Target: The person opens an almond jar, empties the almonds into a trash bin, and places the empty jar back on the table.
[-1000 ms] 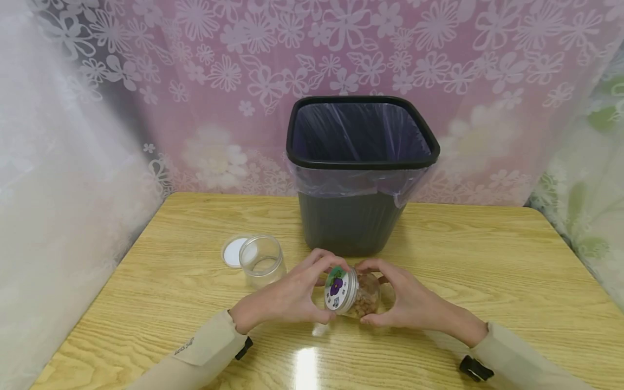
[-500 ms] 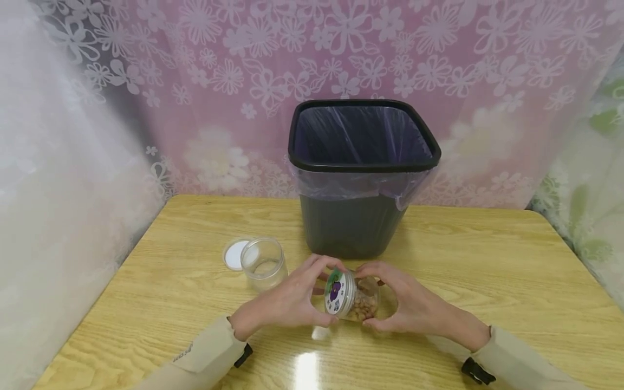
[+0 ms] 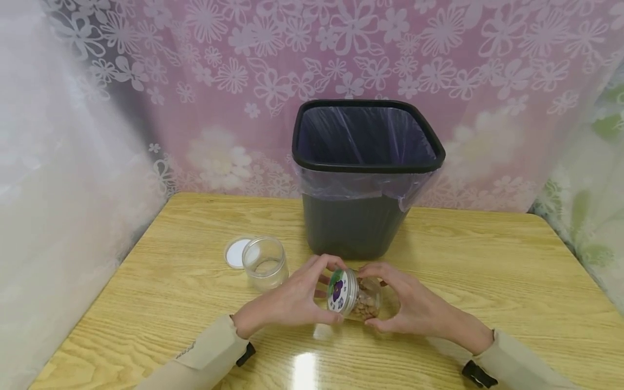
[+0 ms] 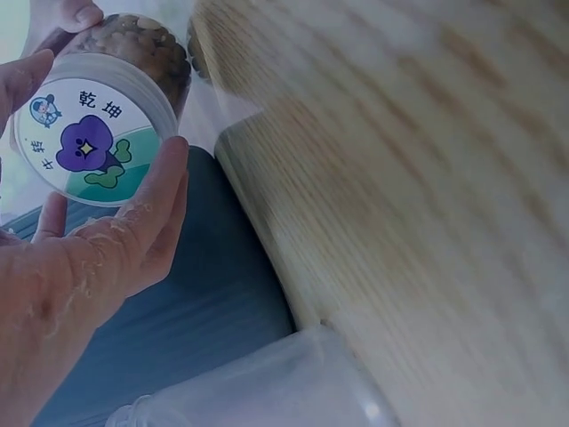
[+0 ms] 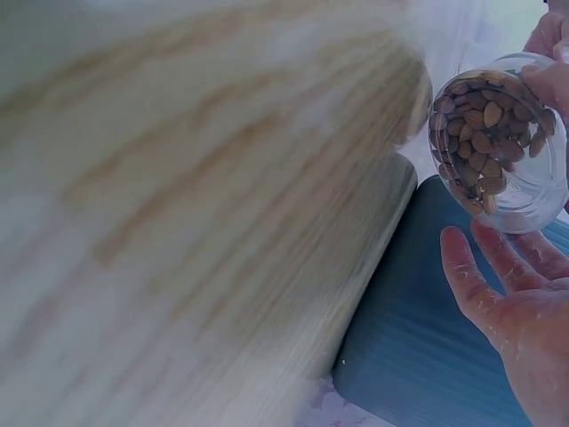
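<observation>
Between both hands a clear jar (image 3: 371, 297) lies tipped on its side, holding brown almonds (image 5: 480, 133) gathered along its lower side. Its lid (image 4: 93, 142) faces left and carries a purple flower, green leaves and printed characters. My left hand (image 3: 299, 298) grips the lid round its edge, thumb low and fingers over the top. From the right, my right hand (image 3: 419, 300) holds the jar's body near its base, thumb below and fingers above. A second clear jar (image 3: 265, 277), uncovered, stands just beyond my left hand.
Behind the hands stands a black trash bin (image 3: 351, 222) with a purplish liner folded over its rim. A clear-rimmed lid with a white disc (image 3: 236, 253) lies left of the uncovered jar. The wooden table (image 3: 487, 271) ends at a pink flowered curtain (image 3: 234, 108).
The almonds have slid down inside the tipped jar, and its lid has turned slightly. Both hands keep their hold in nearly the same place. The uncovered jar and the bin stay put.
</observation>
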`<state>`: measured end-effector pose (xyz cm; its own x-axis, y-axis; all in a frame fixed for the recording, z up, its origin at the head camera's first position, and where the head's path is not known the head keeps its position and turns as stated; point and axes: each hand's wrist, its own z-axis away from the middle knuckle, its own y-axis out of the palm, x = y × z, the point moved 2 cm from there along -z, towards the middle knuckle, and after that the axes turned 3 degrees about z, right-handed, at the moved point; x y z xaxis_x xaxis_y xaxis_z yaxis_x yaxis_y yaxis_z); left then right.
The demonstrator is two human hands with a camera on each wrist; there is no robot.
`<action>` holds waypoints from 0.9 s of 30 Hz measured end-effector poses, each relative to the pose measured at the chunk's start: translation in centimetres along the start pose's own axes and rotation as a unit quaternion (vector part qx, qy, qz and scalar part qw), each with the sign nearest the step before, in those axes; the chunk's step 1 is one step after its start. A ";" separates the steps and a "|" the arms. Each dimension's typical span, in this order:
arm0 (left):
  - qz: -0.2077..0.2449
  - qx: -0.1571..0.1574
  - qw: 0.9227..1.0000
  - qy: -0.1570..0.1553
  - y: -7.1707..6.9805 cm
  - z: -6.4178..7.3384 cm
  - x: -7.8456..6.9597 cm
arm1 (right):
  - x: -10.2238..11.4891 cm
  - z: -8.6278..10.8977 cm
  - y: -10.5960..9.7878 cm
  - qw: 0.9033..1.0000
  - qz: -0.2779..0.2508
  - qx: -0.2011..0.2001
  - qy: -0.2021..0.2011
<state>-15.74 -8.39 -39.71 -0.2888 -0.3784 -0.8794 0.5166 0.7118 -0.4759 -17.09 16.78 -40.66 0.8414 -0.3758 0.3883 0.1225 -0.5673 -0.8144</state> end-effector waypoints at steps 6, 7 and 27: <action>0.019 0.000 1.000 -0.015 0.1 -0.1 0.0 | 0.1 0.0 -0.3 1.000 0.011 -0.009 -0.010; 0.020 -0.001 1.000 -0.018 0.1 -0.1 0.0 | 0.1 0.0 -0.3 1.000 0.015 -0.011 -0.014; 0.025 -0.011 0.999 -0.019 0.3 0.0 -0.2 | -0.2 0.1 -0.4 1.000 0.006 -0.010 0.000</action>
<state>-15.58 -8.09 -39.67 -0.2315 -0.3643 -0.9021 0.5122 0.7427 -0.4313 -17.25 17.20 -40.45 0.8430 -0.3823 0.3784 0.1013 -0.5779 -0.8098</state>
